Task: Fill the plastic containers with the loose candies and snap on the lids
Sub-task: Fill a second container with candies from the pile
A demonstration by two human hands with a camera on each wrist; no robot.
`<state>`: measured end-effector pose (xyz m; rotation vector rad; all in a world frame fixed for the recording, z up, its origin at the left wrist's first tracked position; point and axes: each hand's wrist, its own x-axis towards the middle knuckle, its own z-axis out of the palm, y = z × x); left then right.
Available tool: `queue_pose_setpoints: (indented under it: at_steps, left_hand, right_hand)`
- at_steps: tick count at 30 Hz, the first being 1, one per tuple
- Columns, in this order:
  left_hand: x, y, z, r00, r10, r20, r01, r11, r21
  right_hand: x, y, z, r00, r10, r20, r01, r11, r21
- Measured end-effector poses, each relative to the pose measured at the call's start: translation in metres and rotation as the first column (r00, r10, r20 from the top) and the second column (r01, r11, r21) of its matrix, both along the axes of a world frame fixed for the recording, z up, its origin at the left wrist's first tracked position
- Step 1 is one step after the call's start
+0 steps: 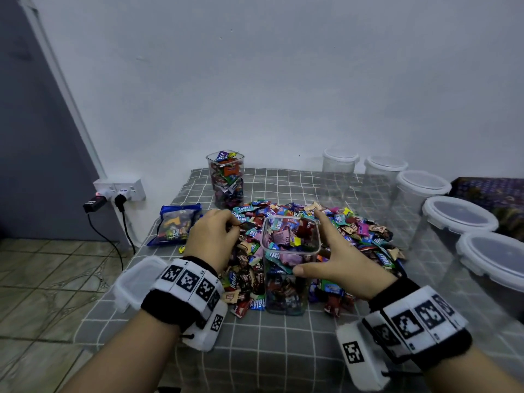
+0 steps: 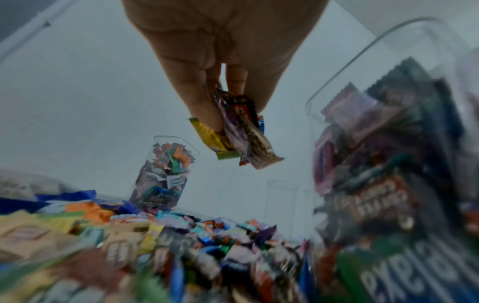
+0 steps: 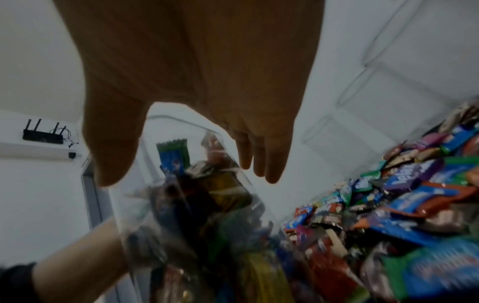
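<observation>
We note the left hand raised just over the left side of the candy pile, fingers curled down and pinching a small bunch of wrapped candies; the left-wrist view shows at least three wrappers in that pinch, one yellow, one purple, one brown. The right hand is spread wide beside the square clear container standing in the pile's near middle: thumb along the near wall just below the rim, fingers straight past the right wall, nothing enclosed; whether the palm touches the plastic we cannot tell. That container is open-topped and filled nearly to the rim. Count: two square containers holding candy, the second at the far edge of the grey checked cloth, also without a lid. Five round clear tubs with lids on along the right, the nearest largest in view, the farthest by the wall. One loose square lid lies at the table's left edge, by the left wrist. One blue candy bag lies left of the pile.
</observation>
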<state>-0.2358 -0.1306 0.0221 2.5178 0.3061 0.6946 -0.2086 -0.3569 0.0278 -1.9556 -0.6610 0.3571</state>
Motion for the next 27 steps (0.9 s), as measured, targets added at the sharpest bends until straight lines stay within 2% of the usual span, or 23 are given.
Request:
queue_pose_setpoints:
  at_steps: [4, 11, 16, 19, 22, 27]
  left_hand:
    - [-0.004, -0.006, 0.023, 0.994, -0.002, 0.106, 0.007, 0.999, -0.052]
    - [-0.009, -0.027, 0.069, 0.959, -0.128, 0.254, 0.181, 0.963, -0.199]
    - [-0.006, -0.048, 0.072, 0.936, -0.261, 0.235, 0.321, 0.909, -0.268]
    - [-0.004, -0.058, 0.067, 0.931, -0.321, 0.173, 0.354, 0.910, -0.216]
    - [-0.004, -0.064, 0.063, 0.927, -0.361, 0.098, 0.370, 0.925, -0.087]
    - [-0.005, -0.059, 0.064, 0.938, -0.346, 0.025, 0.346, 0.938, 0.033]
  right_hand:
    - [0.001, 0.001, -0.009, 0.998, 0.034, -0.055, -0.028, 0.993, 0.113]
    - [0.001, -0.001, -0.008, 0.999, 0.023, -0.045, -0.019, 0.995, 0.099]
    - [0.000, -0.001, -0.009, 0.998, 0.020, -0.060, -0.012, 0.992, 0.124]
    - [0.000, -0.001, -0.009, 0.999, 0.015, -0.048, -0.009, 0.994, 0.111]
    - [0.000, -0.001, -0.009, 0.999, 0.018, -0.029, -0.015, 0.995, 0.099]
    - [0.000, -0.001, -0.010, 0.999, 0.019, -0.039, -0.014, 0.993, 0.114]
